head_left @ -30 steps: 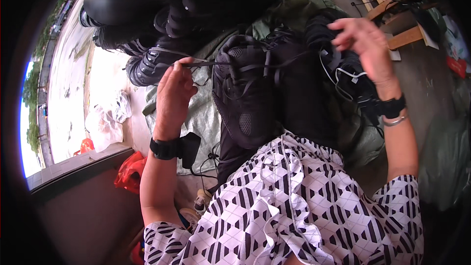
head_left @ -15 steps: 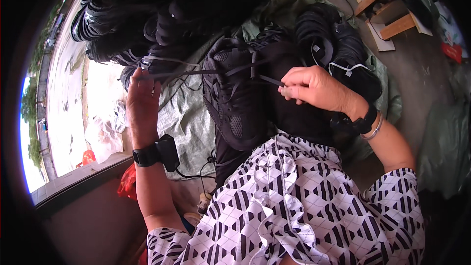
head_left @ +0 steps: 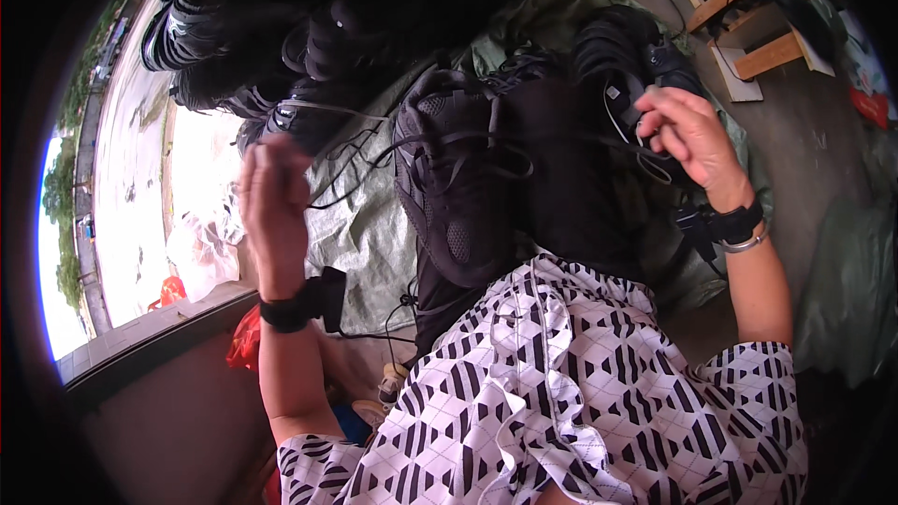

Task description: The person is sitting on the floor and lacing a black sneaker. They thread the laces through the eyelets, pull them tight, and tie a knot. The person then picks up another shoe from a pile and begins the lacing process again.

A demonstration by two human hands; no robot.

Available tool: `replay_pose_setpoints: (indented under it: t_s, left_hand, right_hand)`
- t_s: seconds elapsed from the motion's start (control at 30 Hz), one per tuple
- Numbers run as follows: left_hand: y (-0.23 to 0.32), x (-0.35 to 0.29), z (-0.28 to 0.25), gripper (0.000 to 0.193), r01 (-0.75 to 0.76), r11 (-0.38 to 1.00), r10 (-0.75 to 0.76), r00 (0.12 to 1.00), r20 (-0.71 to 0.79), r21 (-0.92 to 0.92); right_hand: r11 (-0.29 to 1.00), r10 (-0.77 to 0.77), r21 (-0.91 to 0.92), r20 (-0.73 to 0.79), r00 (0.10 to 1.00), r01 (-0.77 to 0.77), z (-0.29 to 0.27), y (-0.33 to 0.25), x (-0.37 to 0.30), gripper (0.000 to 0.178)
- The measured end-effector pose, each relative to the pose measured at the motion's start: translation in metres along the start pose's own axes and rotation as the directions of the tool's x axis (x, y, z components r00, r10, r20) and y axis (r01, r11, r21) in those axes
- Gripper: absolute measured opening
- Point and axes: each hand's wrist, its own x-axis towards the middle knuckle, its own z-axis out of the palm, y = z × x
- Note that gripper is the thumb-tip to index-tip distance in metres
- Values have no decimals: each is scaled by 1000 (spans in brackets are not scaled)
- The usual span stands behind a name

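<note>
- Since half a second ago, our right hand (head_left: 690, 136) has swung out from the middle of the shoe to its right side, and our left hand (head_left: 273, 196) has dropped lower and away from the dark pile; the shoe itself has stayed put.
- We note the black shoe (head_left: 468, 187) lying on our lap, just above the black-and-white patterned garment (head_left: 580, 383), its mesh toe pointing toward us.
- Black laces (head_left: 440, 145) run loose across its upper; one strand trails left toward the left hand, another stretches right toward the right hand.
- Right hand: fingers curled, pinching a thin lace or cord at the shoe's right edge.
- Left hand: raised edge-on, fingers together; we cannot tell whether it grips the trailing lace.
- Both wrists carry black straps; a silver bangle (head_left: 745, 245) sits on the right one.
- A heap of further black shoes (head_left: 374, 19) lies beyond, crowding the space above the held shoe and partly overlapping it.
- More dark shoes (head_left: 627, 47) sit behind the right hand.
- All rest on a grey-green woven sheet (head_left: 365, 234) spread over the floor.
- Wooden frame (head_left: 739, 9) stands at upper right on bare concrete.
- At left, a low ledge (head_left: 150, 346) borders a bright outdoor yard; something red (head_left: 245, 341) lies just below it.
</note>
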Motion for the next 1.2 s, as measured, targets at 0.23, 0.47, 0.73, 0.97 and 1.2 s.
replay_pose_setpoints:
  t_s: [0.23,0.47,0.73,0.97,1.2]
  left_hand:
    - [-7,-17,71,12,-578,489,97,780,618,653]
    - [-31,-6,61,8,-375,540,116,920,374,754]
    - [-40,-3,10,24,184,982,-178,977,-119,41]
    - [-16,16,-59,28,64,996,-79,962,-262,-65]
    - [2,35,-71,30,-179,983,136,851,-506,-36]
  right_hand:
    - [948,-109,-315,-199,974,42,-24,5,15,28]
    - [599,-613,-527,182,769,603,103,-3,26,7]
    - [463,-531,-668,318,786,583,131,3,20,8]
    - [409,-566,-702,305,766,582,137,9,29,9]
    - [170,-637,-659,494,592,732,142,8,34,8]
